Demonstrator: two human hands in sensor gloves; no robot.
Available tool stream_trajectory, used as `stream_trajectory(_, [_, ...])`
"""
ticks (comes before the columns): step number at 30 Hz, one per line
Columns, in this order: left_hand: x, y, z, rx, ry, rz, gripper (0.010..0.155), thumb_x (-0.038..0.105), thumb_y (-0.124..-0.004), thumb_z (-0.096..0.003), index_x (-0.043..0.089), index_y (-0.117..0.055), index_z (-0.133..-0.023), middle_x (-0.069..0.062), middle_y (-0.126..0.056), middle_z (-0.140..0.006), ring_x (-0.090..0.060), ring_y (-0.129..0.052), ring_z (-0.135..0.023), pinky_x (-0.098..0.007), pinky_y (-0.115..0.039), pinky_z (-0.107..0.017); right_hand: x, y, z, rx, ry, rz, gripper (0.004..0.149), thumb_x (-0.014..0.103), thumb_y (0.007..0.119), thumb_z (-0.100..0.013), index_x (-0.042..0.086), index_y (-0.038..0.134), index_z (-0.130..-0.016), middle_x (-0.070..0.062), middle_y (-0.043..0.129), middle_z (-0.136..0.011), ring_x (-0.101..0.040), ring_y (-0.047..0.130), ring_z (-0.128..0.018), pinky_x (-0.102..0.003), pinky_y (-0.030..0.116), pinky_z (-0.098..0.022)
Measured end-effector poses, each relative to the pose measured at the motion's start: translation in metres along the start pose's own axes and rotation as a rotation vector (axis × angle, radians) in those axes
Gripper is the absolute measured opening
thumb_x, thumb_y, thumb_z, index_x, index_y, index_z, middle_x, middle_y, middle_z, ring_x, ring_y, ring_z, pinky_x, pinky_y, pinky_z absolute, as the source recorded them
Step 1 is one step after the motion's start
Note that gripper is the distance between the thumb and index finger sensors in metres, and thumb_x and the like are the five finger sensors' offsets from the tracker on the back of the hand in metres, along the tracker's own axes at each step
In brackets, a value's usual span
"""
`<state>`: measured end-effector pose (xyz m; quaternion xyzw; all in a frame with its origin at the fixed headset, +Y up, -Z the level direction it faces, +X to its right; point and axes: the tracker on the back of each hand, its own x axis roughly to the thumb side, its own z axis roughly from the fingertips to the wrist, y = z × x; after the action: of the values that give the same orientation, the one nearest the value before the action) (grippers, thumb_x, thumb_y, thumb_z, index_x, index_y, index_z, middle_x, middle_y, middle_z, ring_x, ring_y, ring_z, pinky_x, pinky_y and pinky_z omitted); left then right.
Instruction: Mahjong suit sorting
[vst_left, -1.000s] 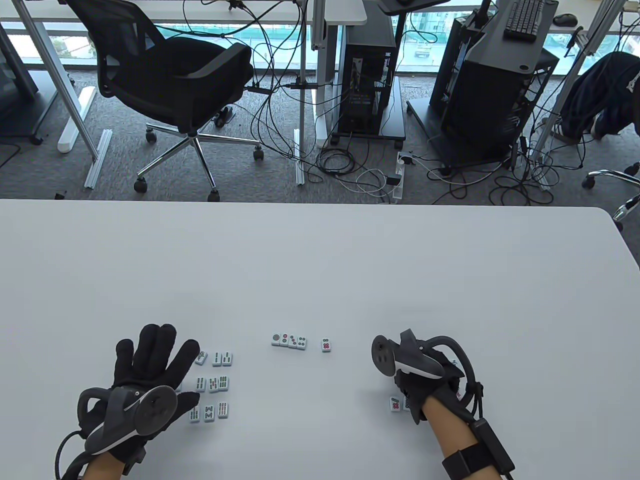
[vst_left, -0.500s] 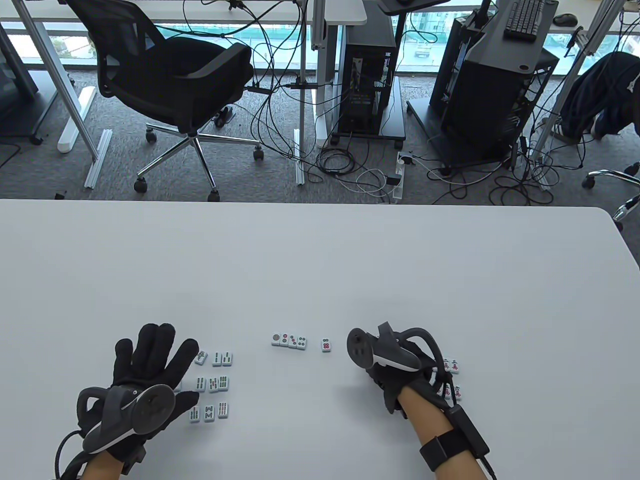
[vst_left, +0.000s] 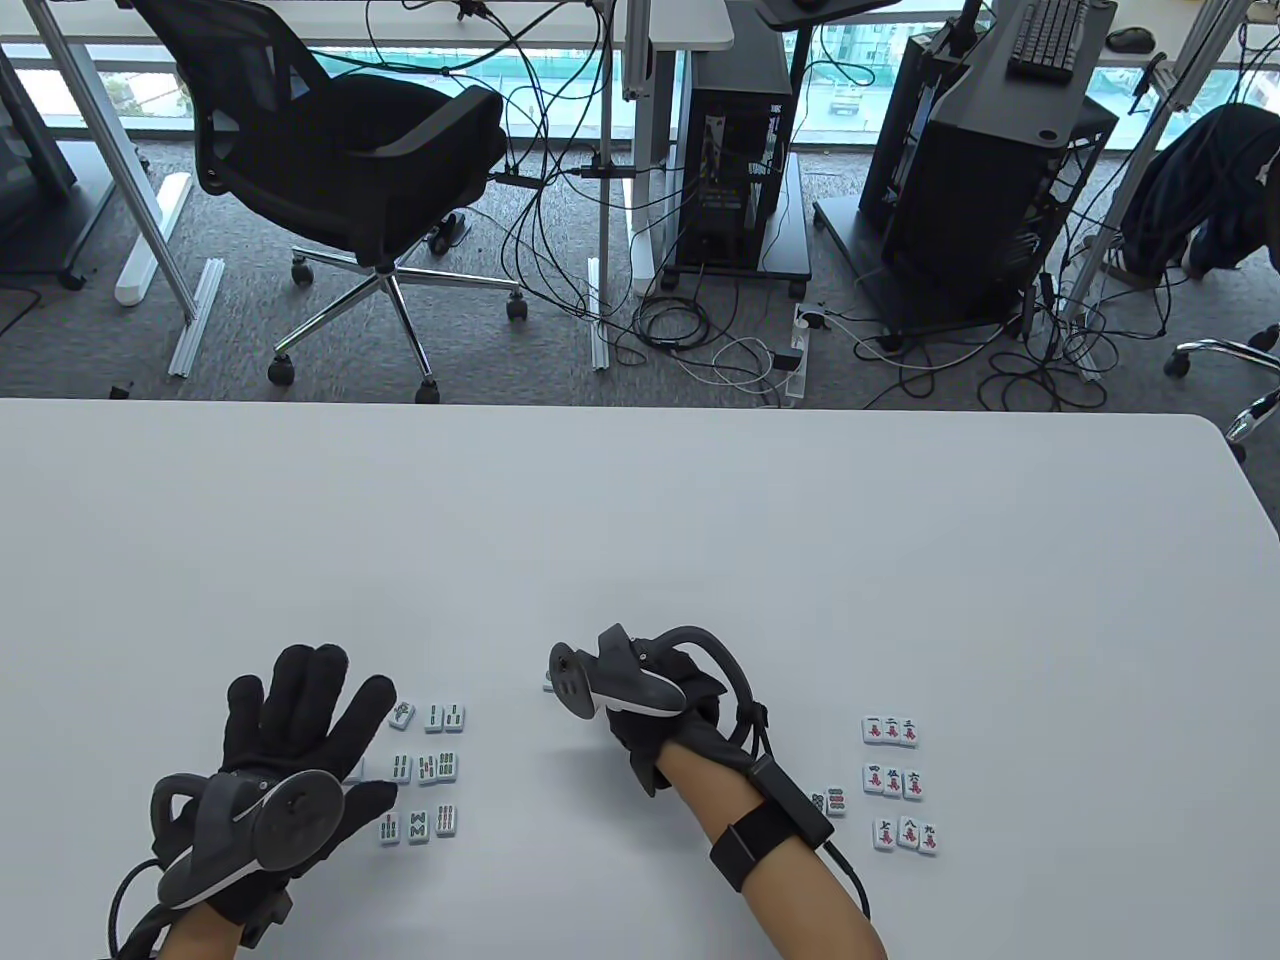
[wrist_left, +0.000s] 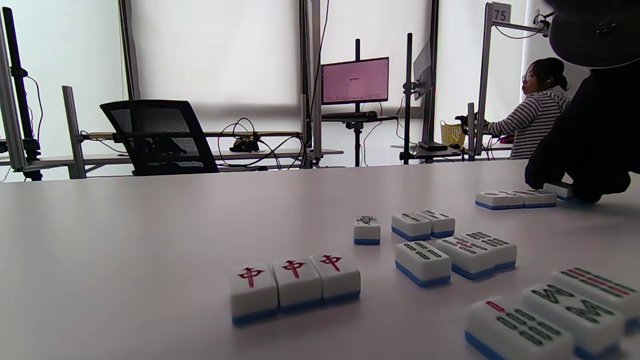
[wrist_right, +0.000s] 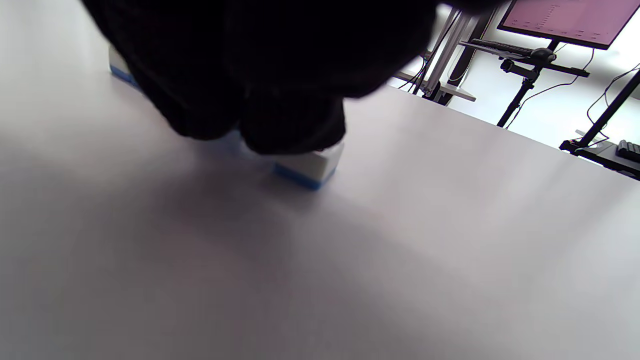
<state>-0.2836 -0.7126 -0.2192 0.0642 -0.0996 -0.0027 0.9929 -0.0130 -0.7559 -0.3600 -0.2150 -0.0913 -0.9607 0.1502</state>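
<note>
My left hand (vst_left: 300, 720) lies flat on the table with its fingers spread, just left of the bamboo tiles (vst_left: 430, 768). In the left wrist view three red-character tiles (wrist_left: 295, 282) stand side by side in front of the bamboo tiles (wrist_left: 450, 250). My right hand (vst_left: 650, 725) covers the short row of dot tiles (wrist_left: 515, 199) at the table's middle. Its thumb and fingers (wrist_right: 290, 125) close on a single white, blue-backed dot tile (wrist_right: 307, 167) at the row's right end (wrist_left: 557, 189). The tracker hides these fingers from above.
A three-by-three block of character tiles (vst_left: 900, 785) lies to the right, with two more tiles (vst_left: 828, 800) beside my right forearm. The white table (vst_left: 640, 520) stretches far behind the tiles. An office chair (vst_left: 340, 150) and computer carts stand beyond its far edge.
My right hand has swept left from the character tiles to the dot row, now covering the lone dot tile and most of the row. The character block is uncovered. My left hand stayed still.
</note>
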Motion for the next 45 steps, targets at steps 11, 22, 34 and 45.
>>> stream_trajectory(11, [0.000, 0.000, 0.001, 0.009, -0.007, -0.001, 0.086, 0.075, -0.061, -0.0355, 0.049, -0.021, -0.107, 0.010, 0.004, -0.115, -0.023, -0.002, -0.115, -0.058, -0.013, -0.082, -0.009, -0.003, 0.010, -0.039, -0.011, 0.001, 0.059, 0.038, 0.085, -0.044, 0.010, 0.075, -0.095, -0.004, 0.097, -0.049, -0.012, 0.089, -0.017, -0.025, 0.080, -0.010])
stream_trajectory(22, [0.001, -0.002, 0.001, -0.004, -0.002, -0.017, 0.087, 0.075, -0.061, -0.0355, 0.048, -0.021, -0.107, 0.010, 0.005, -0.115, -0.023, -0.001, -0.115, -0.058, -0.013, -0.081, -0.086, 0.002, 0.083, -0.028, 0.041, -0.043, 0.061, 0.038, 0.084, -0.045, 0.010, 0.072, -0.098, -0.006, 0.096, -0.054, -0.014, 0.090, -0.020, -0.026, 0.081, -0.013])
stream_trajectory(34, [-0.001, -0.004, 0.000, -0.030, 0.026, -0.037, 0.087, 0.075, -0.061, -0.0354, 0.048, -0.020, -0.107, 0.010, 0.006, -0.114, -0.023, 0.000, -0.115, -0.057, -0.012, -0.081, -0.105, 0.051, 0.144, 0.116, -0.007, -0.057, 0.065, 0.040, 0.086, -0.044, 0.010, 0.070, -0.100, -0.005, 0.096, -0.051, -0.012, 0.089, -0.017, -0.025, 0.080, -0.011])
stream_trajectory(45, [-0.001, -0.003, 0.000, -0.026, 0.029, -0.040, 0.087, 0.075, -0.061, -0.0353, 0.048, -0.020, -0.107, 0.010, 0.006, -0.114, -0.023, 0.000, -0.114, -0.057, -0.012, -0.081, -0.083, 0.060, 0.129, 0.117, -0.045, 0.051, 0.059, 0.034, 0.087, -0.044, 0.004, 0.075, -0.092, -0.003, 0.096, -0.044, -0.010, 0.087, -0.012, -0.024, 0.079, -0.007])
